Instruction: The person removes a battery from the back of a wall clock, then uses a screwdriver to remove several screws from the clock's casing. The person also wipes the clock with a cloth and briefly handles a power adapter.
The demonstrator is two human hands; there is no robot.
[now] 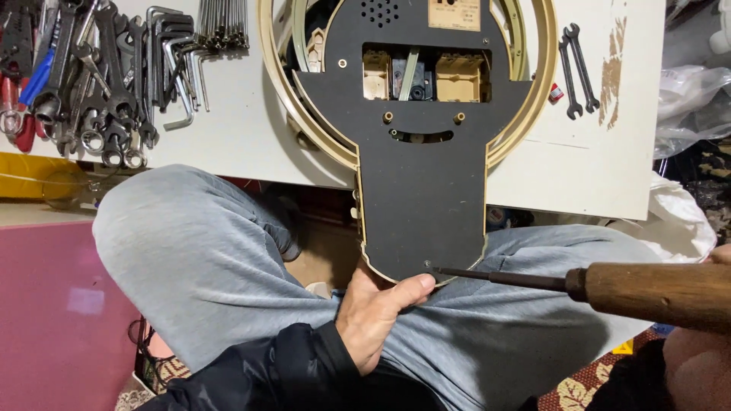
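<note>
Head view, looking down: a wall clock lies face-down, its black back panel (423, 190) hanging off the edge of the white bench (244, 137) and resting over the person's grey-trousered knees (205, 259). The step in hand looks like work on a screw (428, 266) at the panel's bottom edge. The tip of a wooden-handled screwdriver (609, 288) sits right on that screw. The left hand (375, 312) is curled under the panel's lower rim, thumb pressed up against the edge just beside the screw, bracing it. The right hand (716, 304) is almost out of frame at the right; it seems wrapped around the wooden handle, though the fingers barely show. By my reading, the next move calls for keeping the tip seated square in the screw head while the left hand holds the panel steady. Up on the bench, a pile of spanners and hex keys (114, 68) lies at left, and a pair of small spanners (577, 68) at right.
</note>
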